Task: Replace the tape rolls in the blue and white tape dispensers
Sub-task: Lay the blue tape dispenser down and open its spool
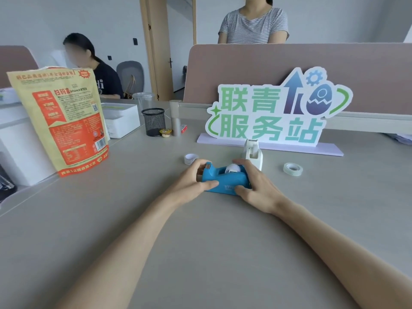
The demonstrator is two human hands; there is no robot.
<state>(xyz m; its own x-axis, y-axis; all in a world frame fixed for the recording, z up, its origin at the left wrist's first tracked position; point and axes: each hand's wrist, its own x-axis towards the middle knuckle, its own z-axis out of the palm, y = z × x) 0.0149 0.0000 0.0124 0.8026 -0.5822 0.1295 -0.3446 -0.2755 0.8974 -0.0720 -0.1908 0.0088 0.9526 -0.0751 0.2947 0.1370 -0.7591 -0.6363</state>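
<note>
Head view: blue tape dispenser, white-cored.

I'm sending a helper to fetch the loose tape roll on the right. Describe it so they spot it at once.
Start at the big green-lettered sign standing on the grey desk. Right of the white tape dispenser in front of it, the translucent tape roll lies flat, alone. Unlike the white roll to the left, it is pale green-tinted.

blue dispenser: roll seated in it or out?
In. A white roll sits in the slot of the blue dispenser, which stands upright on the table, held by left hand and right hand.
</note>
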